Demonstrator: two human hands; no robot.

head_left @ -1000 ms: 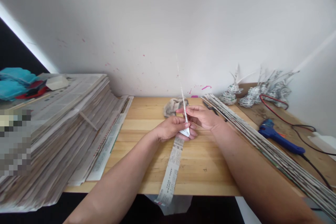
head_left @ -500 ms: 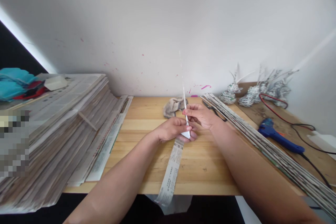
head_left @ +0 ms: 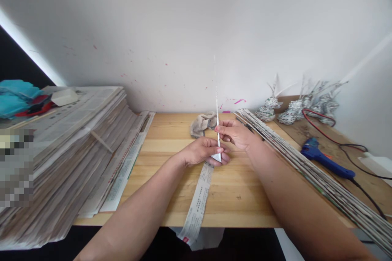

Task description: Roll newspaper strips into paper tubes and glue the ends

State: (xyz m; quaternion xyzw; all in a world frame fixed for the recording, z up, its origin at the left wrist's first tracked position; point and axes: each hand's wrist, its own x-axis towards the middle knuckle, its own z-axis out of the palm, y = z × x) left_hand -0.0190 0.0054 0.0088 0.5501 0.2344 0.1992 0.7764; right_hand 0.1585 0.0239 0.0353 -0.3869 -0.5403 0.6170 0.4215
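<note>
My left hand [head_left: 204, 151] is closed on a newspaper strip [head_left: 197, 200] where it folds into a narrow white roll. The strip's loose tail slants down across the wooden table and hangs past its front edge, with a red patch at its end. My right hand [head_left: 233, 133] pinches the thin paper tube [head_left: 217, 110] just above the left hand. The tube stands nearly upright, and its upper end fades against the pale wall. Behind the hands lies a crumpled grey-beige cloth [head_left: 202, 124]. Some fingers of both hands are partly hidden.
A tall stack of newspapers [head_left: 73, 138] fills the left side. On the right lie a bundle of paper tubes [head_left: 294, 163] and a blue glue gun [head_left: 326, 159] with its cord. Several woven paper figures [head_left: 289, 110] stand at the back right.
The paper tube has tipped slightly right and stands straighter. The strip's tail has shifted, and its red-patched end now shows. Both hands stay nearly in place.
</note>
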